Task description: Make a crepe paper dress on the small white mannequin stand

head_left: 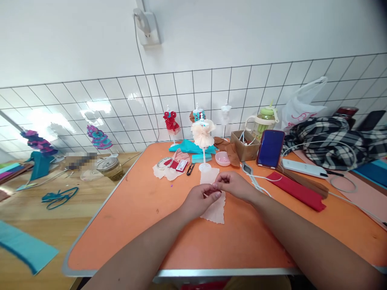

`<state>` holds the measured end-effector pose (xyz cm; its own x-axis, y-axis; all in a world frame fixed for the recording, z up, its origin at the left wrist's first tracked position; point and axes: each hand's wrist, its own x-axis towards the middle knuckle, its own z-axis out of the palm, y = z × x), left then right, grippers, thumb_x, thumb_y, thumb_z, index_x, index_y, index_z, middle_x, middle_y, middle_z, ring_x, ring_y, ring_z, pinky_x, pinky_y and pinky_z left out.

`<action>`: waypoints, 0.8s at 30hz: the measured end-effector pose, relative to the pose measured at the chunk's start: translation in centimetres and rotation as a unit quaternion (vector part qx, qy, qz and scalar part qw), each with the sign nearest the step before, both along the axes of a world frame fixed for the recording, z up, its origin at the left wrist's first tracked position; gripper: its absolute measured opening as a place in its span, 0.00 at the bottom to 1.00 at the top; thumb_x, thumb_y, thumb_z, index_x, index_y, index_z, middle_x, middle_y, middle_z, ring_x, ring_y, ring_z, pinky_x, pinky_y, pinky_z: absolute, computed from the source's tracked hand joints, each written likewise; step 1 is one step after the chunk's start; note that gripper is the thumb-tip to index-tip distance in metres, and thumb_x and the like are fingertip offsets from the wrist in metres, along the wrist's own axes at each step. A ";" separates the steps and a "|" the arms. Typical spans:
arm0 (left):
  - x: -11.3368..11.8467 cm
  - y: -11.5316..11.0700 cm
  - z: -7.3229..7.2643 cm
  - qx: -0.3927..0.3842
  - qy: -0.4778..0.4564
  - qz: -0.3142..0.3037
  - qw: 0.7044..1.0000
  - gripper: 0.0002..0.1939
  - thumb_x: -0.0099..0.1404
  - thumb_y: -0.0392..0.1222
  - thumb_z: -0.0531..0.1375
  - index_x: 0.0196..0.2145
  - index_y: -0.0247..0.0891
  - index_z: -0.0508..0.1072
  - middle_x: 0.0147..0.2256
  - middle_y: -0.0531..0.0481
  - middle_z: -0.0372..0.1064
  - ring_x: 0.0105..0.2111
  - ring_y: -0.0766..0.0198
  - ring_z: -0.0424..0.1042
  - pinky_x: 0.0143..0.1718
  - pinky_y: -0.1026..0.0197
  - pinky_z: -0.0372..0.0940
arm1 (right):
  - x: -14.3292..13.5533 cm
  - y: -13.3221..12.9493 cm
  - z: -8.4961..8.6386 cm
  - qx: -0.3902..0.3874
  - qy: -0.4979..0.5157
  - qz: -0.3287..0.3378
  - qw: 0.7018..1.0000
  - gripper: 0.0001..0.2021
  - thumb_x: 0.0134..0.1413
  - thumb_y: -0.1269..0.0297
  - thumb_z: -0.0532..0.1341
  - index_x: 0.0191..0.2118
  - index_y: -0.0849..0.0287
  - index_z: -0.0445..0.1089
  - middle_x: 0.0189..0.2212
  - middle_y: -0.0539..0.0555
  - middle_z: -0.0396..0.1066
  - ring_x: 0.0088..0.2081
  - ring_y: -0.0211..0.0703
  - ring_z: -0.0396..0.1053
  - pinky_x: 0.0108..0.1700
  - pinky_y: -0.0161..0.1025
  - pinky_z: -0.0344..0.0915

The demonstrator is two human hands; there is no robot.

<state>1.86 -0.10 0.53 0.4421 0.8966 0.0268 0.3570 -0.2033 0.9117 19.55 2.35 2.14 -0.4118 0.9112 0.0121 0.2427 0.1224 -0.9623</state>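
Note:
A pale pink strip of crepe paper (215, 213) with ragged edges lies on the orange table, running under my hands. My left hand (199, 199) is over its middle, thumb and fingers closed in a pinch. From the right, my right hand (232, 184) meets it, thumb and forefinger pinched together at the left fingertips. What sits between the fingers is too small or hidden to make out. Just beyond the strip's far end stands a small white dress-form stand (204, 166) wearing a cream ruffled paper dress (203, 135).
Black thread snips (190, 169) lie left of the stand, beside a cream paper scrap (169, 174). A pink bowl (223, 158), cardboard box (244, 147), propped phone (270, 149), white cable (263, 189) and red paper strip (298, 191) are at right. More dressed stands line the wall.

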 end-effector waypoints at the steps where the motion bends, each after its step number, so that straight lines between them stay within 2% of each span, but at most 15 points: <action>1: 0.0 0.1 0.0 -0.019 -0.023 -0.002 1.000 0.18 0.62 0.52 0.56 0.38 0.36 0.75 0.35 0.48 0.73 0.32 0.65 0.67 0.33 0.64 0.60 | -0.2 -0.1 0.0 0.000 0.006 0.007 1.000 0.17 0.45 0.49 0.64 0.26 0.60 0.68 0.22 0.48 0.67 0.25 0.34 0.62 0.27 0.32 0.55; 5: -0.2 0.5 -0.1 -0.083 -0.103 -0.006 0.991 0.17 0.61 0.52 0.57 0.33 0.34 0.75 0.28 0.49 0.70 0.28 0.67 0.65 0.28 0.65 0.58 | -0.3 -0.3 -0.2 -0.025 0.036 0.013 0.999 0.16 0.47 0.50 0.64 0.27 0.60 0.66 0.20 0.47 0.66 0.22 0.32 0.60 0.23 0.31 0.54; 8: -0.5 0.5 -0.1 -0.093 -0.131 -0.017 0.987 0.14 0.59 0.50 0.60 0.30 0.35 0.77 0.26 0.50 0.71 0.28 0.66 0.66 0.31 0.64 0.60 | 0.0 -0.2 -0.3 -0.071 0.050 0.038 0.995 0.16 0.46 0.50 0.65 0.30 0.59 0.65 0.19 0.45 0.64 0.19 0.30 0.56 0.18 0.29 0.51; 11: -0.7 0.6 0.1 -0.099 -0.123 -0.010 0.987 0.13 0.57 0.48 0.61 0.28 0.35 0.77 0.28 0.48 0.73 0.30 0.64 0.68 0.34 0.63 0.61 | 0.4 -0.1 -0.3 -0.089 0.072 0.022 0.993 0.17 0.47 0.49 0.64 0.34 0.57 0.66 0.23 0.46 0.66 0.22 0.32 0.61 0.18 0.29 0.57; 15: -0.9 0.8 0.2 -0.095 -0.115 0.031 0.988 0.14 0.58 0.49 0.60 0.29 0.35 0.78 0.28 0.48 0.73 0.30 0.63 0.68 0.33 0.62 0.60 | 0.9 -0.1 0.2 -0.047 0.043 0.035 0.997 0.18 0.47 0.51 0.64 0.41 0.56 0.69 0.35 0.53 0.71 0.34 0.40 0.69 0.25 0.32 0.66; 18: -0.9 0.9 0.2 -0.087 -0.107 0.030 0.990 0.15 0.58 0.50 0.59 0.31 0.36 0.78 0.28 0.48 0.73 0.30 0.63 0.69 0.35 0.62 0.61 | 0.9 -0.2 0.4 -0.001 -0.007 0.030 1.000 0.17 0.44 0.57 0.67 0.41 0.56 0.72 0.34 0.53 0.72 0.36 0.42 0.69 0.27 0.32 0.67; 20: -0.9 0.8 0.2 -0.074 -0.092 0.028 0.993 0.15 0.59 0.50 0.59 0.30 0.36 0.78 0.28 0.48 0.73 0.30 0.63 0.69 0.36 0.62 0.61 | 0.9 -0.2 0.3 0.024 -0.029 0.017 0.999 0.13 0.46 0.60 0.65 0.39 0.58 0.74 0.31 0.53 0.72 0.35 0.41 0.68 0.28 0.32 0.66; 24: -1.0 0.7 0.4 -0.037 -0.036 0.010 0.999 0.12 0.57 0.47 0.59 0.26 0.36 0.76 0.26 0.49 0.72 0.30 0.63 0.68 0.35 0.62 0.61 | 1.2 0.1 -0.1 0.058 -0.061 0.038 0.996 0.12 0.49 0.62 0.62 0.41 0.57 0.75 0.31 0.52 0.71 0.33 0.39 0.68 0.31 0.34 0.66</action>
